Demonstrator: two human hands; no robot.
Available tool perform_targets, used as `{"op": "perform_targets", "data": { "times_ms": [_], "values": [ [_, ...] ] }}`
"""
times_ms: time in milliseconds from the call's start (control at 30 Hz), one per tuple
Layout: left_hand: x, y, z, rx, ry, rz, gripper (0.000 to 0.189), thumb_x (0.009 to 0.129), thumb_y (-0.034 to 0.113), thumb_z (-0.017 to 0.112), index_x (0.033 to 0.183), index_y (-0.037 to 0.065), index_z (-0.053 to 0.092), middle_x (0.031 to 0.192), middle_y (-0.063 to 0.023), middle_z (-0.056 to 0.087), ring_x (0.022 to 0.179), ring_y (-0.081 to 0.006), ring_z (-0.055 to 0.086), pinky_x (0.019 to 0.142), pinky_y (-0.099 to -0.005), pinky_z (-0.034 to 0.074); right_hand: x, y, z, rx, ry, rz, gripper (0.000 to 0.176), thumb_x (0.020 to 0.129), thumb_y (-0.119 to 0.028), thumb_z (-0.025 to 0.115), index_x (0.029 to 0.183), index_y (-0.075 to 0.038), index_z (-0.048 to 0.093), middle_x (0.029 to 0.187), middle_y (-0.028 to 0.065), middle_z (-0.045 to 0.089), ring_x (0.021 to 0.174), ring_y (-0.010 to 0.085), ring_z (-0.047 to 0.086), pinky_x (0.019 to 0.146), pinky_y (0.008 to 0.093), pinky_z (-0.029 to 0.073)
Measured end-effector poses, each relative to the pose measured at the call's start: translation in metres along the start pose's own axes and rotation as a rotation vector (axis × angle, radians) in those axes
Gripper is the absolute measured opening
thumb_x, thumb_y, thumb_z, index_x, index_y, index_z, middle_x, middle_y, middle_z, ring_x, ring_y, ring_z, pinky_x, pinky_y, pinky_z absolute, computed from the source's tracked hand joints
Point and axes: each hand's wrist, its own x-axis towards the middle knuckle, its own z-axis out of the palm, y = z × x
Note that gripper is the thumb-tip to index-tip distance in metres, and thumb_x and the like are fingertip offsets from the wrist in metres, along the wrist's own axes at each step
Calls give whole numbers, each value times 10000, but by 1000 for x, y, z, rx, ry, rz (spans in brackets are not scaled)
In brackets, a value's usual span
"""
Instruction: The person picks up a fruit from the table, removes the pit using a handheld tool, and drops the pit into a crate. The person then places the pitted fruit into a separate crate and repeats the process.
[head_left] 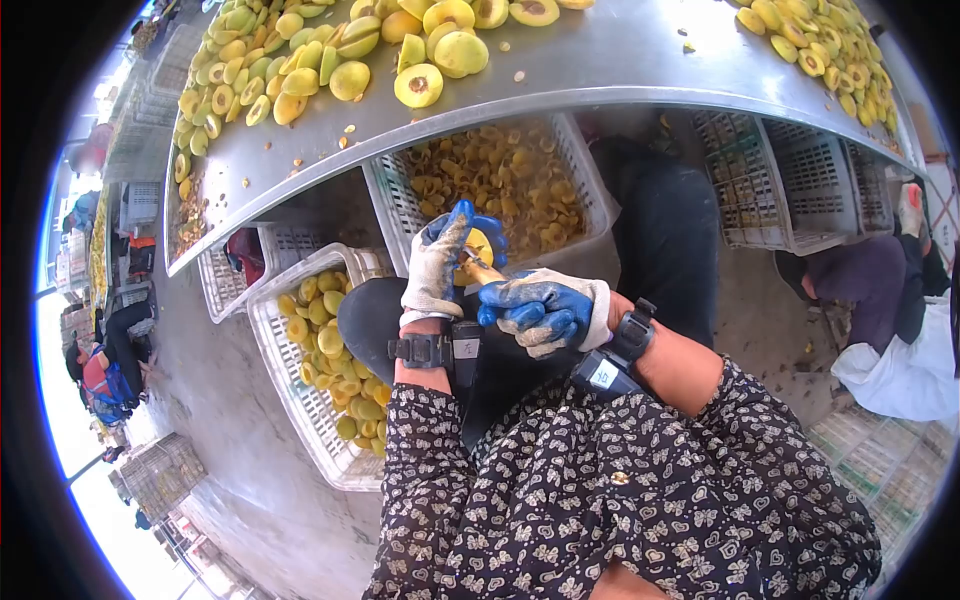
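My left hand, in a white and blue coated work glove, is closed around a yellow fruit piece that looks like a peach or apricot half. My right hand, gloved the same way, grips a small tool by its wooden handle. The tool's tip is against or very near the fruit's cut face; its exact shape is hidden. Both hands are above my lap, in front of a white crate holding yellow-brown scraps. Halved fruits lie on the metal table beyond.
The metal table curves across the top, its edge just beyond my hands. A second fruit pile lies at its right. A crate of fruit stands at my left. Crates sit under the table. Another person's leg shows at right.
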Motion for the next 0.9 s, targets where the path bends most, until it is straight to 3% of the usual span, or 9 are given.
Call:
{"op": "perform_targets", "data": {
  "times_ms": [167, 267, 333, 500, 567, 700, 767, 833, 900],
  "values": [
    [-4, 3, 10, -78, 76, 85, 394, 859, 386, 602, 884, -6, 627, 743, -112, 645, 624, -226, 637, 581, -346, 557, 7, -2, -9, 9, -122, -20, 354, 980, -240, 339, 1144, 42, 477, 620, -21, 464, 399, 76, 391, 367, 205, 323],
    [-7, 1, 11, -393, 55, 163, 359, 869, 348, 601, 867, -8, 640, 736, -123, 647, 591, -224, 632, 565, -338, 555, 9, 0, -2, -14, -49, -18, 157, 946, -196, 460, 946, -61, 540, 550, -37, 462, 365, 51, 367, 338, 186, 302],
    [-9, 3, 6, -209, 59, 130, 360, 874, 354, 589, 865, -3, 628, 738, -126, 644, 598, -236, 631, 557, -351, 553, 10, 3, -10, -84, -116, -33, 312, 971, -216, 379, 1124, 37, 479, 631, 10, 488, 390, 88, 399, 348, 203, 321],
    [-6, -3, 4, -30, 6, 47, 368, 871, 347, 592, 825, -17, 620, 708, -141, 638, 576, -245, 625, 516, -352, 534, -3, -6, -4, -185, 87, 63, 307, 970, -243, 394, 1082, 23, 500, 606, -10, 464, 377, 77, 395, 339, 196, 307],
    [-7, -2, 6, -21, -33, 55, 362, 870, 336, 597, 810, -20, 622, 694, -144, 637, 563, -246, 621, 512, -350, 531, -5, 2, 1, -41, 47, 54, 203, 942, -249, 482, 965, -58, 547, 549, -52, 455, 378, 42, 392, 348, 190, 308],
    [0, -3, 3, -11, 25, 133, 360, 875, 346, 585, 842, -12, 613, 724, -143, 634, 586, -253, 621, 524, -347, 531, 7, 12, -11, 207, -192, 0, 270, 961, -279, 434, 971, -39, 558, 534, -65, 434, 373, 39, 379, 359, 197, 315],
    [3, -1, 1, 22, 83, 175, 361, 879, 356, 575, 870, -3, 608, 750, -137, 634, 612, -256, 624, 543, -350, 534, 7, 12, -9, 206, -142, -25, 286, 963, -290, 423, 970, -40, 563, 529, -61, 430, 373, 41, 380, 343, 208, 301],
    [5, 1, -4, -293, 98, 250, 357, 893, 371, 545, 930, 19, 589, 813, -120, 627, 706, -257, 626, 613, -361, 541, 1, 9, 0, 3, -279, -23, 255, 956, -268, 443, 981, -44, 562, 523, -57, 424, 351, 48, 363, 324, 215, 283],
    [6, 3, -13, -463, 178, 212, 334, 903, 360, 530, 942, 34, 587, 859, -98, 627, 788, -263, 616, 678, -395, 534, -1, 3, 8, -73, -177, -87, 232, 947, -256, 465, 972, -43, 554, 524, -56, 421, 342, 51, 356, 319, 211, 278]
  ]
}}
